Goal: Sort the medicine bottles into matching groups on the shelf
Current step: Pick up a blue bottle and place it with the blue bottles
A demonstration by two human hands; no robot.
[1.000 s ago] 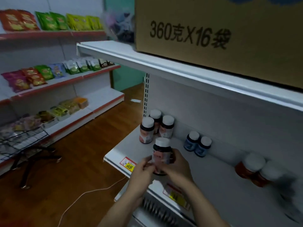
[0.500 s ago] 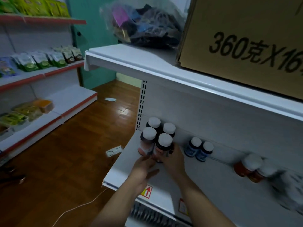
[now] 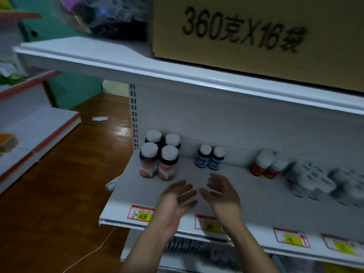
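Note:
Several dark bottles with white caps and pink labels (image 3: 159,156) stand as a tight cluster at the left end of the white shelf (image 3: 256,201). Two blue bottles (image 3: 210,157) stand side by side further right, near the back wall. Two red-orange bottles (image 3: 265,165) stand right of those, blurred. My left hand (image 3: 176,198) and my right hand (image 3: 221,191) hover over the shelf's front, just in front of the pink-label cluster. Both are empty with fingers spread, palms facing each other.
A cardboard box (image 3: 256,36) and a plastic bag of dark items (image 3: 102,16) sit on the shelf above. Blurred white multi-packs (image 3: 315,182) fill the shelf's right end. Price tags (image 3: 140,212) line the front edge. Wooden floor and another shelving unit (image 3: 39,125) lie to the left.
The bottle I held in both hands now stands in the pink-label cluster. Both hands have let go and drawn back toward the shelf's front edge.

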